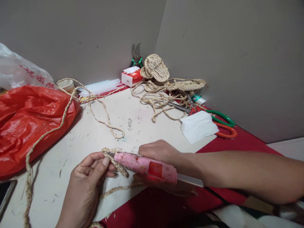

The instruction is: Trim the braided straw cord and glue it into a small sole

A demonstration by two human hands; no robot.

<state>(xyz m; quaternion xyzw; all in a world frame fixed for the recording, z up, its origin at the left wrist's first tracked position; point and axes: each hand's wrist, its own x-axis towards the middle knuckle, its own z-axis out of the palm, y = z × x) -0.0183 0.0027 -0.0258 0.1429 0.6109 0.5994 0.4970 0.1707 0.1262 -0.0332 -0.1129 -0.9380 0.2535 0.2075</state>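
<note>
Braided straw cord (121, 169) is pinched in our left hand (86, 179) over the pale board (147, 128), right at the nozzle (109, 154) of the pink glue gun (135, 163) that we grip in our right hand (161, 149), with white tissue (199, 126) farther back and a red plastic bag (33, 118) to our left.

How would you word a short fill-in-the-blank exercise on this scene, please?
The right hand holds a glue gun whose body is ____.
The braided cord at its tip is pinched by the ____ hand.
Behind the tissue pack, the pruning shears have black and ____ handles.

Missing words: pink; left; green.
</note>
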